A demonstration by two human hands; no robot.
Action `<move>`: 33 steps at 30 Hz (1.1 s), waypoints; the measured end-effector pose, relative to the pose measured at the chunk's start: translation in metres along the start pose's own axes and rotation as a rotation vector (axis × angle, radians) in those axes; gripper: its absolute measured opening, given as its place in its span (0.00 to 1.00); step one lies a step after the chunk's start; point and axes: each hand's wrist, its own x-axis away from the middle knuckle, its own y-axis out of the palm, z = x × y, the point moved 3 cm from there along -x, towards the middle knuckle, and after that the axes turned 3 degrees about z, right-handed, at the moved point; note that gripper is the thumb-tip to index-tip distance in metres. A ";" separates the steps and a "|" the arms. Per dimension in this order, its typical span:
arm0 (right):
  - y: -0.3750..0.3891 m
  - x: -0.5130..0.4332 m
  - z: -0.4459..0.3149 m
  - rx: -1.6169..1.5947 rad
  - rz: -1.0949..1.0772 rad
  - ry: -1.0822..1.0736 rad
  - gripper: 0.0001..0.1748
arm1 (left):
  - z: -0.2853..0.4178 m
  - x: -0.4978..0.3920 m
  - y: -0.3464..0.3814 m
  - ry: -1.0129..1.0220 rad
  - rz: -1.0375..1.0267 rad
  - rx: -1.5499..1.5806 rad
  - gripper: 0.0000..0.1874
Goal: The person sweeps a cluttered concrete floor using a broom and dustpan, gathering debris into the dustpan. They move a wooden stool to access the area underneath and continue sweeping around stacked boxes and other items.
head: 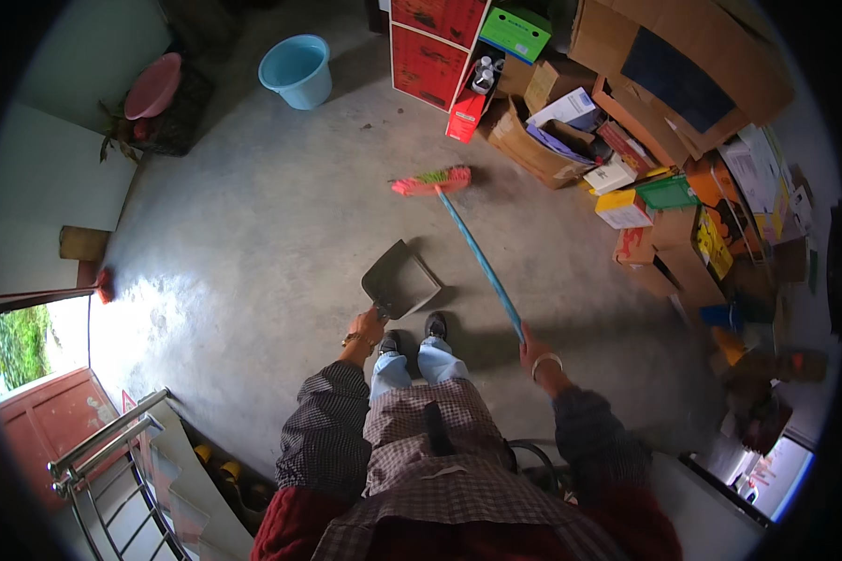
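Observation:
My left hand point(367, 328) grips the short handle of a dark dustpan point(401, 280), which is just ahead of my shoes. My right hand point(535, 350) is closed around the blue handle of a broom point(480, 259). The handle slants forward and left to the broom's head, which has pink and green bristles point(431, 181) and lies farther out over the concrete floor point(274, 217). The pan and the bristles are well apart. A few small dark bits point(366, 126) lie on the floor beyond the bristles.
A light blue bucket point(297, 73) stands far ahead. Red boxes point(431, 63) and a heap of cardboard boxes point(540, 151) line the right side. A pink basin point(154, 85) sits on a dark crate at the left wall. A metal stair railing point(112, 435) is at the lower left.

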 end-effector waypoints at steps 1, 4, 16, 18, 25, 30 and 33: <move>0.009 0.027 0.002 -0.028 -0.042 0.036 0.33 | -0.001 -0.007 0.007 0.002 0.006 0.009 0.18; 0.051 0.107 0.005 -0.153 -0.037 0.003 0.33 | 0.023 -0.022 0.008 -0.016 -0.072 0.020 0.21; 0.055 0.233 -0.047 -0.670 -0.067 0.009 0.34 | 0.032 -0.028 0.016 0.061 -0.082 -0.042 0.23; 0.063 0.208 -0.064 -0.440 -0.008 -0.018 0.34 | 0.030 -0.026 0.012 0.064 -0.098 -0.053 0.23; 0.126 0.221 -0.068 -0.640 -0.145 0.078 0.33 | 0.011 -0.038 0.028 0.113 -0.087 -0.062 0.24; 0.102 0.273 -0.049 -1.166 -0.239 0.197 0.33 | 0.003 -0.044 0.035 0.096 -0.358 0.134 0.25; 0.095 0.284 -0.044 -1.493 -0.237 0.240 0.33 | -0.012 -0.038 0.041 0.042 -0.381 0.122 0.28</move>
